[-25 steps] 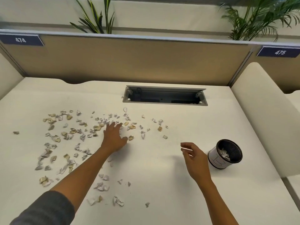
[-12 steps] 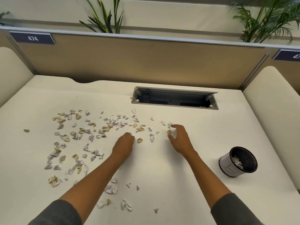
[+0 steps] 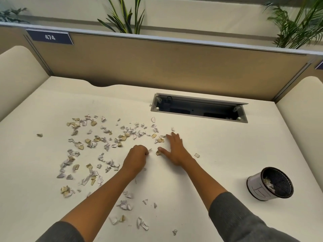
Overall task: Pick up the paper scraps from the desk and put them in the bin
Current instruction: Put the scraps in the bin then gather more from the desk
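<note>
Head view: paper scraps point(image 3: 97, 147) strewn over left and middle of tabletop point(image 3: 218, 149), few more near front edge. Left hand point(image 3: 137, 157) curled into fist, likely gripping gathered scraps; white bit shows at knuckles. Right hand point(image 3: 174, 149) flat, fingers spread, pressing on scraps beside it, probably to rake them toward left hand. Bin point(image 3: 270, 184) well apart at right, tilted toward person, some scraps already inside. Most of job remains. 1 stray scrap point(image 3: 197, 155) lies right of right hand.
</note>
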